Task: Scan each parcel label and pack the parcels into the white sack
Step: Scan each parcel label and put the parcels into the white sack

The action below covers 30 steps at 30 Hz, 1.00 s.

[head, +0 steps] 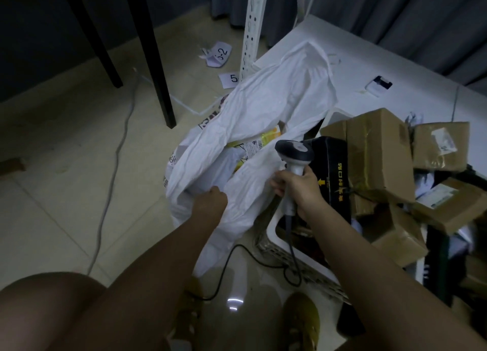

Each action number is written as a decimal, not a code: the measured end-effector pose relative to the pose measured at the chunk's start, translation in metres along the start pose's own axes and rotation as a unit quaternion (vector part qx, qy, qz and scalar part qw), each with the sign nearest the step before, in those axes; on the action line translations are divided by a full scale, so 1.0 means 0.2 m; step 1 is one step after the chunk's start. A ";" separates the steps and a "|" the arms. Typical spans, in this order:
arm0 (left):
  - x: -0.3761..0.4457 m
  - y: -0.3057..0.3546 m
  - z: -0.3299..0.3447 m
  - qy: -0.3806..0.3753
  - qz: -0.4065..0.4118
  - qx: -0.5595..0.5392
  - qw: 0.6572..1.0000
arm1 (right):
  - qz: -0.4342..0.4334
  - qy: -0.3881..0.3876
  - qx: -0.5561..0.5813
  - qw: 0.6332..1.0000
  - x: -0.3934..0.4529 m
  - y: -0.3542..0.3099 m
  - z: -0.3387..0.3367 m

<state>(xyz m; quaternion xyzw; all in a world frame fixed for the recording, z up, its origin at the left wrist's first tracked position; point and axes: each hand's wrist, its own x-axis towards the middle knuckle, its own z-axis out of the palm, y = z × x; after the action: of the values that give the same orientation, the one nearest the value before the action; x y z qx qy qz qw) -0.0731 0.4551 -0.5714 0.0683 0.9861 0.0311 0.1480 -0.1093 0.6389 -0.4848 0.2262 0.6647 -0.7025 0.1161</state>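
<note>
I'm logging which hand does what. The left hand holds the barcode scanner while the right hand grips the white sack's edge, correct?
Swapped. The head view shows the right hand gripping the barcode scanner, while the left hand grips the white sack at its edge.

Left hand apparently grips sack; right hand holds scanner.

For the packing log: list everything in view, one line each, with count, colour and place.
white sack: one, white, open on the floor, centre.
yellow parcel: one, yellow with a label, inside the sack.
scanner: one, grey and white, corded, beside the sack.
black parcel: one, black with yellow print, right of the scanner.
cardboard boxes: several, brown, piled at right.
paper slips: two numbered, white, on the floor behind.
left hand: grips the sack's rim.
right hand: holds the scanner's handle.
</note>
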 end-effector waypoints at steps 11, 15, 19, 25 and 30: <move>-0.29 -0.21 -0.36 0.226 0.161 -0.120 0.953 | -0.048 -0.052 -0.037 0.997 -0.12 -0.09 0.10; -0.46 -0.24 -0.48 0.248 0.189 -0.061 0.948 | -0.123 -0.092 -0.135 0.979 -0.21 -0.20 0.22; -0.61 -0.27 -0.52 0.274 0.181 -0.066 0.942 | -0.121 -0.181 -0.269 0.938 -0.31 -0.16 0.28; -0.78 -0.34 -0.52 0.271 0.147 -0.049 0.950 | -0.156 -0.128 -0.329 0.922 -0.41 0.12 0.33; -0.79 -0.34 -0.46 0.247 0.051 -0.066 0.965 | -0.185 -0.023 -0.179 0.966 -0.52 0.08 0.34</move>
<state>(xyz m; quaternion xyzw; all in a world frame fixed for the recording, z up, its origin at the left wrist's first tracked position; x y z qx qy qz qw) 0.0413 0.3604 -0.4441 0.0984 0.9830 0.1199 -0.0981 -0.0221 0.5562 -0.4488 0.0586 0.8068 -0.5867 0.0375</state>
